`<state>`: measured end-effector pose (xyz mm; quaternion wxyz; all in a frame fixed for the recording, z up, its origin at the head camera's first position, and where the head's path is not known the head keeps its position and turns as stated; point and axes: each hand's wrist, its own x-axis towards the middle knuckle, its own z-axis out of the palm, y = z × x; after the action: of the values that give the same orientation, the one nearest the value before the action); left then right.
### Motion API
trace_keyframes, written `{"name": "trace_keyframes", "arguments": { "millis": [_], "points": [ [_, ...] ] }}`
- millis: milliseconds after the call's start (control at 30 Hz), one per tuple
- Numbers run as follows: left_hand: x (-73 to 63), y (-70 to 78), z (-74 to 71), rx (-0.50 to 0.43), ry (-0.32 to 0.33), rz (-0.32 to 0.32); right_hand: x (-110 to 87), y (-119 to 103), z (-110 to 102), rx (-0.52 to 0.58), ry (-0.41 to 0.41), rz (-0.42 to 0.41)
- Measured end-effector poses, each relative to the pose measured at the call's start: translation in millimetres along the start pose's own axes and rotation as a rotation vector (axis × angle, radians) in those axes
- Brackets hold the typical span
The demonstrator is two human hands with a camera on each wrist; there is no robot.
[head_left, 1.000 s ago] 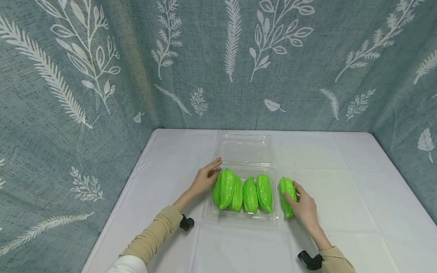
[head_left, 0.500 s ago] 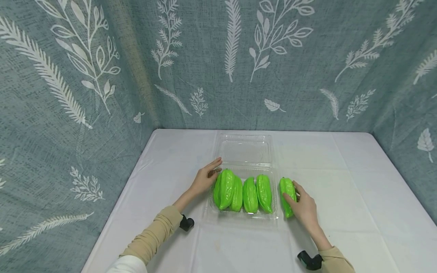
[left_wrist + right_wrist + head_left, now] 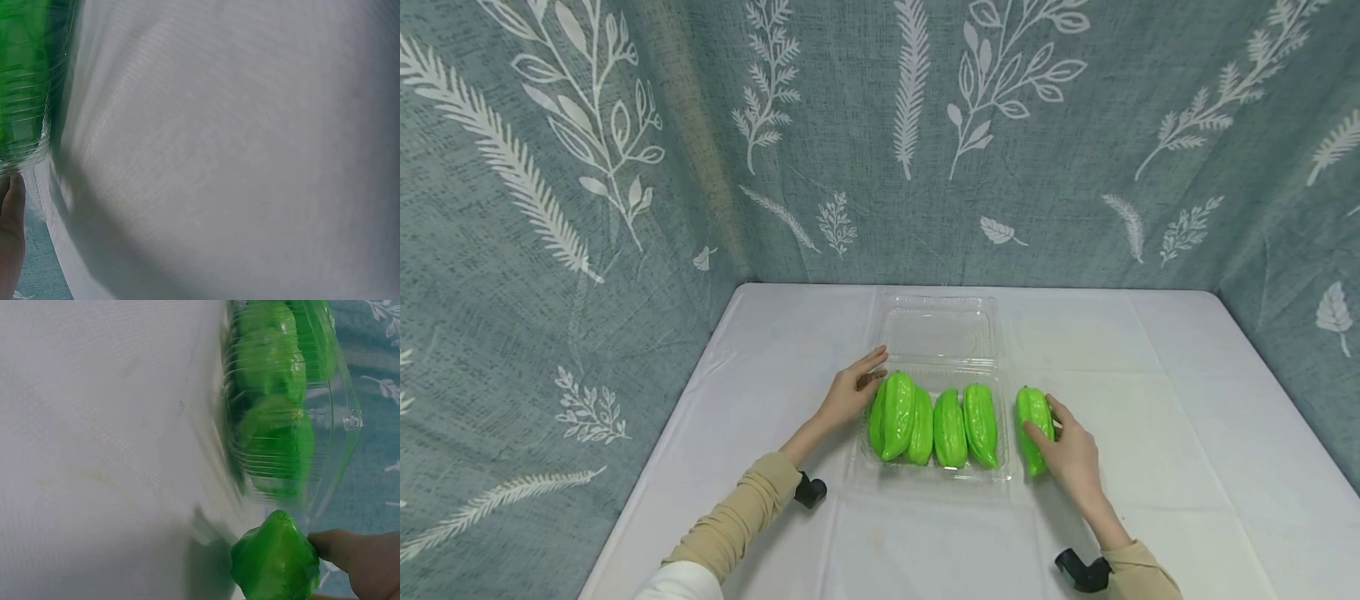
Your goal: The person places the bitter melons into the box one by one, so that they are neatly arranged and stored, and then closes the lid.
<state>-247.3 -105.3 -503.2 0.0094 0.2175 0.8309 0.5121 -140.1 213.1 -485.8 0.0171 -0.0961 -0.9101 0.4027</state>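
Several glossy green, ridged star fruits (image 3: 951,428) lie side by side in a clear plastic clamshell box (image 3: 1003,383), one heaped on others at its left. My left hand (image 3: 847,389) rests at the box's left rim with its fingers extended; its fingertips show at the box's corner in the left wrist view. Just right of the box, my right hand (image 3: 1071,450) pinches another star fruit (image 3: 1033,429) between thumb and fingers. In the right wrist view, that held star fruit (image 3: 276,559) appears end-on, with its shadow beside it on the cloth.
The box's transparent lid (image 3: 937,329) lies folded back behind it. A white cloth covers the table (image 3: 1150,400). Blue-green leaf-patterned curtains (image 3: 865,167) enclose the back and sides. Black wrist devices (image 3: 1084,572) stick out beside both sleeves.
My right hand, with the star fruit in it, has shifted slightly back and to the right. The left hand and the box have stayed where they were.
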Motion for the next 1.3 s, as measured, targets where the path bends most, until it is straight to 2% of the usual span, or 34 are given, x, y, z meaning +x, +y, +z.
{"name": "trace_keyframes", "arguments": {
  "millis": [400, 1000, 1300],
  "points": [
    [0.5, 1.9, -1.7, 0.017, -0.013, -0.026, 2.3, -1.1, -12.6, 0.020, 0.033, 0.011],
    [1.5, 0.9, -1.3, 0.024, -0.011, -0.012, 6.7, -8.6, -40.1, 0.073, 0.103, 0.026],
    [1.4, 1.1, -1.7, 0.014, -0.016, -0.013, 5.0, -18.8, -37.0, 0.090, 0.064, 0.025]
  ]
}}
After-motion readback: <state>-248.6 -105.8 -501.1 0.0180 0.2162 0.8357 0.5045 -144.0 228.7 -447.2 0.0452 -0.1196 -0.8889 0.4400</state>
